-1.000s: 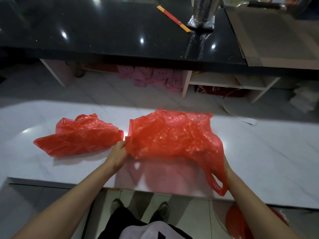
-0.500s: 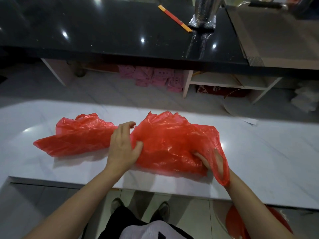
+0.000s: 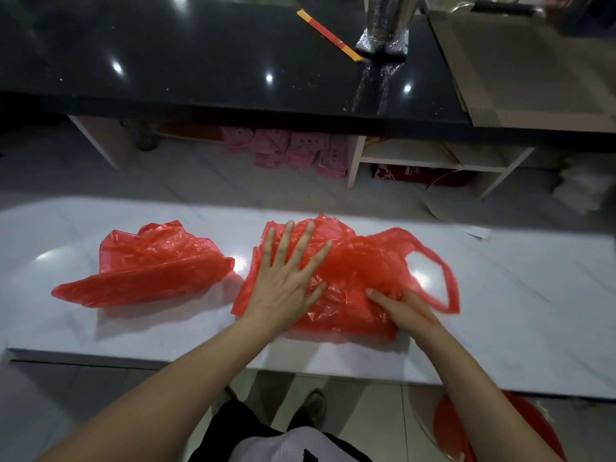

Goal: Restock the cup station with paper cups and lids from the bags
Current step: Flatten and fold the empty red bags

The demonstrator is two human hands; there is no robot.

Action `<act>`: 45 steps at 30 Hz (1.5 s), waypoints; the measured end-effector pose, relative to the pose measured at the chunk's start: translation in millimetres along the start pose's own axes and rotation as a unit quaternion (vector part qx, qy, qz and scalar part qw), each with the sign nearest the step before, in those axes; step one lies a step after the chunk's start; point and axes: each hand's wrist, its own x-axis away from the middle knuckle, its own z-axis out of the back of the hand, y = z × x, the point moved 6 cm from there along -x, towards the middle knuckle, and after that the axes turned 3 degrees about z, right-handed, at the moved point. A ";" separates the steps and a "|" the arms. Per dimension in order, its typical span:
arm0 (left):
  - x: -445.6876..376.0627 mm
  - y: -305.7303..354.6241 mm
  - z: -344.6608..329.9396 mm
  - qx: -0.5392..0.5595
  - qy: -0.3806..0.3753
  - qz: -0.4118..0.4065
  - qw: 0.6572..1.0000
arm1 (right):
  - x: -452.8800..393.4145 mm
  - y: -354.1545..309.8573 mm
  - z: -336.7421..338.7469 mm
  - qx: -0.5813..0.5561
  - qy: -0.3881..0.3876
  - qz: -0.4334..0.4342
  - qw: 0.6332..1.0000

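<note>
A: Hands?
B: Left hand (image 3: 283, 281) flat, fingers spread straight, palm pressing down on the crumpled red thin plastic carrier bag (image 3: 350, 281) lying on the white marble-look tabletop (image 3: 533, 311). Right hand (image 3: 405, 311) rests on the near right part of the same bag, fingers pointing left across the plastic; can't tell if it pinches any film or just presses.

A: Bag state?
B: Flattened, wrinkled. One loop handle (image 3: 446, 281) sticks out to the right, lying on the tabletop just beyond the right hand.

A: Second bag?
B: Yes, another crumpled red plastic bag (image 3: 150, 268) to the left, same tabletop, just beside the first, small gap between them. No hand on it.

A: Cups, lids?
B: Can't make out any.

A: Background?
B: Glossy black stone counter (image 3: 200, 61) across the top, with an orange-and-yellow flat stick (image 3: 328, 36) and a shiny metal cylinder base (image 3: 383, 38) on it. Below it, pink packets (image 3: 290, 151) stacked on a lower ledge, white open shelf unit (image 3: 430, 158) to their right.

A: Near edge?
B: Both bare forearms reach in from the bottom; shoes on tiled floor under the tabletop edge, red round object (image 3: 450, 425) at lower right, partly hidden.
</note>
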 end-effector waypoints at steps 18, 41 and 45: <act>-12.2 -1.0 -47.7 0.045 -0.112 0.041 0.992 | 77.7 -91.9 -28.0 0.285 0.253 0.601 0.703; -6.6 -14.1 -70.1 0.091 -0.127 0.059 0.986 | -43.6 25.0 -41.4 0.500 0.091 0.198 0.838; -5.7 -15.0 -77.7 0.099 -0.141 0.068 0.983 | -46.5 26.9 -41.4 0.488 0.079 0.195 0.847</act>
